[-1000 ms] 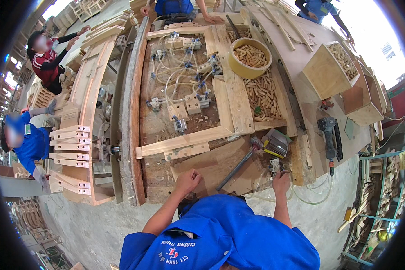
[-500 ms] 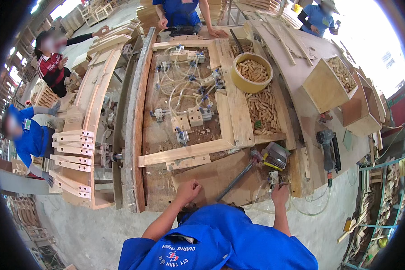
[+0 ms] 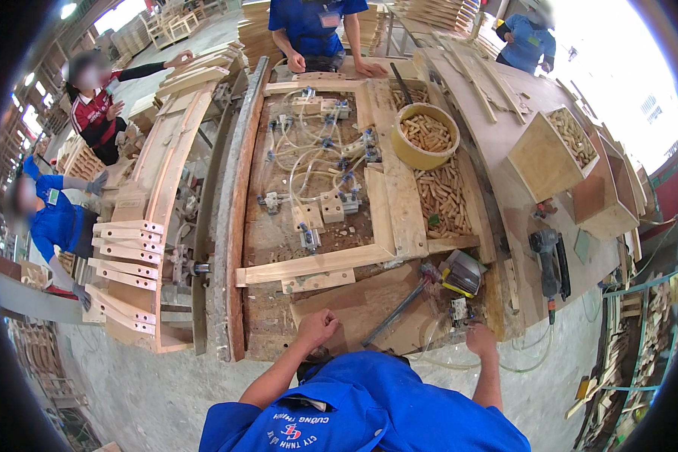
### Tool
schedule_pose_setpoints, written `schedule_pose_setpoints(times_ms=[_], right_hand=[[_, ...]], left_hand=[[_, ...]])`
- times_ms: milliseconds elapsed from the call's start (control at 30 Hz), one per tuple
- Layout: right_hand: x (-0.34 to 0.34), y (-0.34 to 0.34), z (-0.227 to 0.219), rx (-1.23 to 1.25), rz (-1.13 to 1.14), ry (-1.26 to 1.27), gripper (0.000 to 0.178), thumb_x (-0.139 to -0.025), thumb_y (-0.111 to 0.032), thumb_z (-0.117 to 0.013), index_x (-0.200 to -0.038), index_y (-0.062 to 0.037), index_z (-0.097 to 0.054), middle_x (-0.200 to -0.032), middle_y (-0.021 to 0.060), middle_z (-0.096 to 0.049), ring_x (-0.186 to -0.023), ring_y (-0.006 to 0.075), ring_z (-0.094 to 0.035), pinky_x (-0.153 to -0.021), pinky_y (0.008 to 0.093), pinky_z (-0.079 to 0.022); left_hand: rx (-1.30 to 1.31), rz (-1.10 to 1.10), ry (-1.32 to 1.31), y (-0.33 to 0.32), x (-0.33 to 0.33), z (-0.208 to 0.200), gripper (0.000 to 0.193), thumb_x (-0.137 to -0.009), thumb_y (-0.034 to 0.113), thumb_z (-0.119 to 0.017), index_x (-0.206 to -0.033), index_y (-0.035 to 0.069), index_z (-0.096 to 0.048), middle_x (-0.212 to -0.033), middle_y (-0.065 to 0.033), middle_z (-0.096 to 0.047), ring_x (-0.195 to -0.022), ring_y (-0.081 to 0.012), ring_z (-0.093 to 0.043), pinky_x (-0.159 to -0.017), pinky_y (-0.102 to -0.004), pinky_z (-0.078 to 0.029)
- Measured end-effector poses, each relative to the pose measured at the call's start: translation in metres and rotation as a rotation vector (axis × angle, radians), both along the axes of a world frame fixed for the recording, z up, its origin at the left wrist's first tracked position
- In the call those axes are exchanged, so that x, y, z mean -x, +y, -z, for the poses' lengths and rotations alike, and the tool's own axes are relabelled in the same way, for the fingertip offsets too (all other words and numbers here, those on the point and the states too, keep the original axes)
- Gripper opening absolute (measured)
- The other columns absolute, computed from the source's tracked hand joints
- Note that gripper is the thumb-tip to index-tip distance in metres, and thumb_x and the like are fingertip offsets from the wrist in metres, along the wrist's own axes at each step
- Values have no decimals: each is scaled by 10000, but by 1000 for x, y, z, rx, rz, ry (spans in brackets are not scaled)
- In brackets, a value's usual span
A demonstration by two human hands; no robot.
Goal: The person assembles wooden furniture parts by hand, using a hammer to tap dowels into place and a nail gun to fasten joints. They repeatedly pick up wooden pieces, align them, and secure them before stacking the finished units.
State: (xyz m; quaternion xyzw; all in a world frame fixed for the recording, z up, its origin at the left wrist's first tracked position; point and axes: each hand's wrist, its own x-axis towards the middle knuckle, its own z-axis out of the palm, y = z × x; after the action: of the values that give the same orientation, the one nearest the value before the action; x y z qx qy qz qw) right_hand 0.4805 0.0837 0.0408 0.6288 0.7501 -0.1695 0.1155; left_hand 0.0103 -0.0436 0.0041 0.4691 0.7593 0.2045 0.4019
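My left hand (image 3: 318,330) is closed in a loose fist above the near edge of the workbench, over a brown board (image 3: 346,310). Nothing shows in it. My right hand (image 3: 481,340) has its fingers curled, just nearer to me than a small pneumatic valve (image 3: 458,309) with thin hoses; I see nothing held. Between my hands lies a hammer (image 3: 395,313), its dark handle slanting toward me. Beyond it a wooden frame (image 3: 309,262) sits in the clamping jig, around blue-fitted air cylinders (image 3: 309,236) and clear tubes.
A yellow tub (image 3: 425,135) of wooden dowels stands over a trough of loose dowels (image 3: 442,196). To the right are a clear container (image 3: 462,273), a nail gun (image 3: 548,260) and wooden boxes (image 3: 550,151). Co-workers stand across the bench (image 3: 316,26) and at left (image 3: 56,215).
My right hand has drawn back from the valve toward me. My left hand stays curled. The co-worker opposite no longer has a hand on the dark tool. The whole view has shifted slightly.
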Motion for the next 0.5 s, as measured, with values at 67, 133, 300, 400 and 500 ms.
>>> schedule_pose_setpoints(times_ms=[67,133,300,400,500], right_hand=[[-1,11,-20,60,147,-69,309,-951,-271,-636,-1137,-51,-748,-1142,250,-759,-1070,448,-734,-909,571,-580],[-9,32,-63,43,168,-151,317,-949,-247,-623,-1181,-71,-746,-1116,248,-759,-1062,456,-730,-911,575,-575],[-30,97,-130,-694,327,95,405,-983,-235,-675,-1313,-1,-663,-1208,251,-695,-1159,436,-676,-988,528,-539],[-18,132,-142,-713,380,-104,572,-978,-249,-718,-1450,24,-546,-1368,241,-614,-1266,424,-616,-1054,521,-501],[-21,154,-133,-545,413,-237,693,-970,-262,-735,-1539,11,-451,-1436,242,-567,-1301,432,-590,-1065,536,-488]], left_hand=[[1,-2,23,-1,3,-1,313,-928,382,-724,-1020,85,-761,-889,-144,-776,-846,-341,-758,-781,-458,-593],[2,-5,42,-3,4,0,318,-927,381,-721,-1021,81,-763,-893,-145,-777,-851,-344,-758,-785,-460,-593],[-5,-38,-2,-2,0,0,300,-919,371,-724,-1020,93,-774,-890,-140,-779,-845,-346,-758,-786,-467,-593],[-7,-56,23,-4,4,1,283,-915,360,-729,-1021,102,-778,-884,-136,-779,-838,-345,-757,-782,-468,-592],[-22,-48,30,-5,3,4,280,-923,367,-733,-1011,105,-776,-856,-116,-773,-816,-310,-756,-763,-442,-590]])
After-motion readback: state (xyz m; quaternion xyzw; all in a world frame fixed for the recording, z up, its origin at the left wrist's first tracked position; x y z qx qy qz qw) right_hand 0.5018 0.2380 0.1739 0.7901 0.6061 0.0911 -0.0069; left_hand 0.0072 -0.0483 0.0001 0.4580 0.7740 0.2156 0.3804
